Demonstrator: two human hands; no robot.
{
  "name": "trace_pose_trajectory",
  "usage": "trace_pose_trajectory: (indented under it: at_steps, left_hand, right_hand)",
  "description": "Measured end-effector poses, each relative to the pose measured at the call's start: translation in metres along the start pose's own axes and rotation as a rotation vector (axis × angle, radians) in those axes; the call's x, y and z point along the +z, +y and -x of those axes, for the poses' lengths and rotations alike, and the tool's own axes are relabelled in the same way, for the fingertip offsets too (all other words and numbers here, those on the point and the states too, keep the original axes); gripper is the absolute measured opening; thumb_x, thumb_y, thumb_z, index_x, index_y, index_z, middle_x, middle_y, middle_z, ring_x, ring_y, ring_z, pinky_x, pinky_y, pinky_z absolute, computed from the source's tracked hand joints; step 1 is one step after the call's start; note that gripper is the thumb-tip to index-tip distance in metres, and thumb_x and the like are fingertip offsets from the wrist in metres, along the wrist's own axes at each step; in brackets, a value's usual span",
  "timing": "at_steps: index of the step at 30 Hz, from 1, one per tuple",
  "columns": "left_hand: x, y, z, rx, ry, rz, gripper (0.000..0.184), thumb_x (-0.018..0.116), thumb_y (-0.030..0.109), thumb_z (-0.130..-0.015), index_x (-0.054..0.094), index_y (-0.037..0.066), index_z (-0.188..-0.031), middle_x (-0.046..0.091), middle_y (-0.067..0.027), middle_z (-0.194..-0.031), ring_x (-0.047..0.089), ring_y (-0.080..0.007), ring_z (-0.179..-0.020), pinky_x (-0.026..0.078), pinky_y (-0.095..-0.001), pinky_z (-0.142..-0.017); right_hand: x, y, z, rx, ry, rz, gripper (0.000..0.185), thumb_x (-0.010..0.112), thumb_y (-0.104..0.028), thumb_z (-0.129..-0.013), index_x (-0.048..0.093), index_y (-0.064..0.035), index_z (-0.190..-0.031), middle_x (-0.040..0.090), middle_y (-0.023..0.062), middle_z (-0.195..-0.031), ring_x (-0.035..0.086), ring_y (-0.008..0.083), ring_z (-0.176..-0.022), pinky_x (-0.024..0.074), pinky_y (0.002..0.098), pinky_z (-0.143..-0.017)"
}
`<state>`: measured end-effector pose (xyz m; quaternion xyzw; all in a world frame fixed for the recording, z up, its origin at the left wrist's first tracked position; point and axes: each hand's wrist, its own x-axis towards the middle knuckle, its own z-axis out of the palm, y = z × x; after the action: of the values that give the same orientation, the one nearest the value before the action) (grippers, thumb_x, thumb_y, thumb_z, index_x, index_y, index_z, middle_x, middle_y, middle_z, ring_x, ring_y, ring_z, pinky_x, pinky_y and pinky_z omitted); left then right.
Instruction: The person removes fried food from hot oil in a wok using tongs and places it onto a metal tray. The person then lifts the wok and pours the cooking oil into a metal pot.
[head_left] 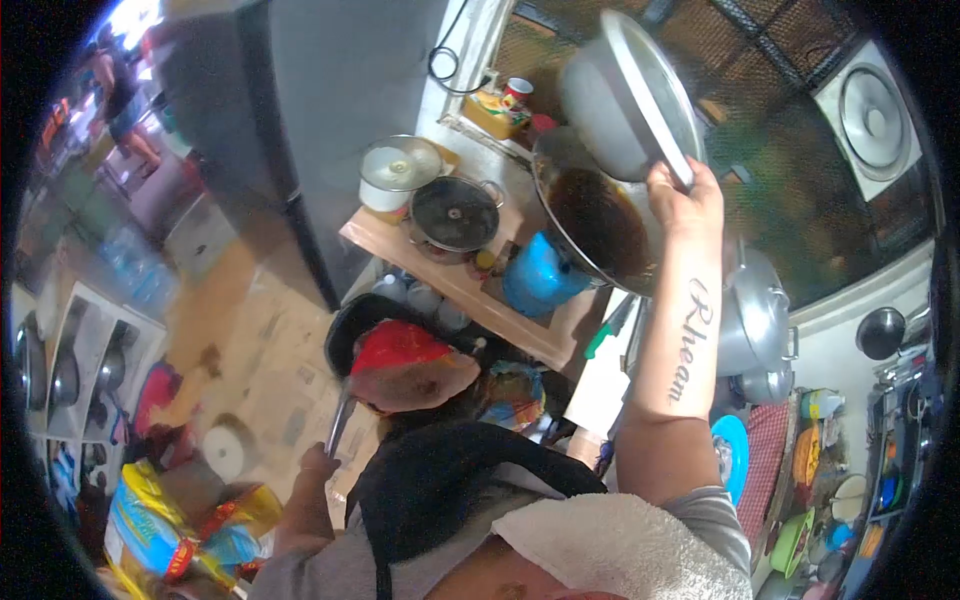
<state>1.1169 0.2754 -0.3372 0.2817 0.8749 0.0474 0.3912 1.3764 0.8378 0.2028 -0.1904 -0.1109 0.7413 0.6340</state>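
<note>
My right hand [688,192] is closed round the rim of a large metal bowl [612,105], raised and tilted on its side. Just below the bowl, a wide pan [598,218] holds dark brown liquid. At the lower left, my left hand [318,464] grips the metal handle [340,420] of a dark pan [352,325]. A red cloth-like item [400,350] with a brownish part lies over that pan. Beside the wide pan is a blue container [540,275].
A counter [510,335] bears a white lidded pot [388,180] and a dark-lidded pot [455,215]. A grey fridge [350,90] stands to the left. Large silver pots [750,320] sit on the right. A person [120,100] is far back left. Yellow-blue bags [155,520] lie lower left.
</note>
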Motion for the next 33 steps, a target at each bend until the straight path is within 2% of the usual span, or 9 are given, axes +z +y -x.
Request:
trace_pose_trajectory:
  at_steps: [4, 8, 12, 19, 22, 26, 28, 31, 33]
  left_hand:
    - [0.009, -0.021, 0.011, -0.025, -0.001, 0.036, 0.054, 0.081, 0.035, -0.066, 0.062, 0.002, -0.105, 0.067, -0.0209, -0.103, 0.064, -0.0364, -0.099, 0.05, -0.0434, -0.089]
    - [0.008, -0.037, 0.022, -0.076, -0.02, -0.004, 0.053, 0.082, 0.031, -0.066, 0.062, 0.002, -0.105, 0.067, -0.0216, -0.102, 0.064, -0.0371, -0.1, 0.05, -0.0431, -0.088]
    - [-0.007, -0.039, 0.039, -0.23, -0.08, 0.155, 0.049, 0.081, 0.028, -0.066, 0.062, 0.002, -0.103, 0.068, -0.0215, -0.096, 0.065, -0.0365, -0.095, 0.051, -0.0428, -0.083]
    - [-0.009, -0.047, 0.029, -0.23, -0.136, 0.078, 0.051, 0.08, 0.03, -0.067, 0.061, 0.001, -0.105, 0.068, -0.0211, -0.096, 0.066, -0.035, -0.094, 0.051, -0.0422, -0.082]
    - [-0.03, -0.021, 0.011, -0.169, -0.092, 0.181, 0.054, 0.077, 0.032, -0.071, 0.061, 0.001, -0.11, 0.067, -0.0224, -0.098, 0.066, -0.0352, -0.096, 0.051, -0.0425, -0.083]
    - [-0.065, 0.047, -0.027, 0.069, 0.2, 0.405, 0.054, 0.068, 0.036, -0.081, 0.056, 0.001, -0.121, 0.066, -0.0191, -0.095, 0.066, -0.0321, -0.085, 0.053, -0.0416, -0.074]
    - [-0.119, 0.119, -0.029, -0.086, 0.023, 0.904, 0.049, 0.06, 0.041, -0.088, 0.054, 0.003, -0.118, 0.061, -0.0106, -0.085, 0.061, -0.0248, -0.072, 0.052, -0.0382, -0.063]
    - [-0.145, 0.171, -0.061, 0.023, -0.043, 1.093, 0.045, 0.049, 0.046, -0.094, 0.052, 0.004, -0.11, 0.054, -0.0061, -0.079, 0.055, -0.0191, -0.065, 0.049, -0.0351, -0.054]
    - [-0.164, 0.207, -0.071, 0.114, -0.035, 1.054, 0.043, 0.047, 0.045, -0.096, 0.051, 0.004, -0.107, 0.055, -0.0077, -0.078, 0.055, -0.0189, -0.063, 0.048, -0.0351, -0.052]
  right_hand:
    - [0.013, 0.094, 0.006, 0.206, 0.126, -0.163, 0.012, 0.057, 0.004, -0.083, 0.048, -0.0008, -0.09, 0.055, 0.0066, -0.075, 0.056, 0.018, -0.063, 0.047, 0.0324, -0.06]
    - [-0.017, 0.177, 0.008, 0.345, 0.116, -0.069, 0.032, 0.054, 0.004, -0.079, 0.049, 0.0016, -0.11, 0.057, 0.015, -0.104, 0.06, 0.0303, -0.095, 0.053, 0.043, -0.08]
    - [-0.161, 0.261, -0.058, -0.235, -0.361, 1.221, 0.042, 0.053, -0.006, -0.081, 0.047, 0.0011, -0.122, 0.053, 0.0161, -0.118, 0.054, 0.0336, -0.111, 0.0472, 0.0503, -0.093]
    - [-0.313, 0.264, -0.058, 0.175, -0.239, 1.247, 0.045, 0.051, -0.003, -0.075, 0.047, -0.0001, -0.12, 0.053, 0.0161, -0.124, 0.052, 0.0362, -0.116, 0.0391, 0.053, -0.107]
    - [-0.265, 0.255, -0.011, 0.232, -0.286, 0.956, 0.05, 0.05, -0.004, -0.073, 0.046, 0.0004, -0.123, 0.051, 0.0173, -0.127, 0.05, 0.0373, -0.119, 0.0358, 0.0562, -0.108]
    - [-0.311, 0.25, -0.037, 0.111, -0.237, 1.31, 0.041, 0.058, -0.007, -0.074, 0.053, 0.0041, -0.113, 0.057, 0.0204, -0.118, 0.058, 0.0336, -0.104, 0.0448, 0.0448, -0.097]
    - [-0.322, 0.248, -0.051, -0.198, -0.25, 1.799, 0.036, 0.064, -0.007, -0.074, 0.056, 0.0052, -0.107, 0.062, 0.0198, -0.111, 0.063, 0.0303, -0.094, 0.0487, 0.0377, -0.087]
    - [-0.312, 0.257, -0.06, -0.485, -0.25, 1.914, 0.031, 0.072, -0.009, -0.072, 0.06, 0.0049, -0.097, 0.066, 0.0174, -0.096, 0.064, 0.0261, -0.084, 0.0492, 0.034, -0.076]
    - [-0.291, 0.265, -0.067, -0.305, -0.157, 1.771, 0.032, 0.073, -0.01, -0.072, 0.06, 0.0048, -0.097, 0.066, 0.0174, -0.093, 0.064, 0.026, -0.086, 0.0491, 0.0345, -0.078]
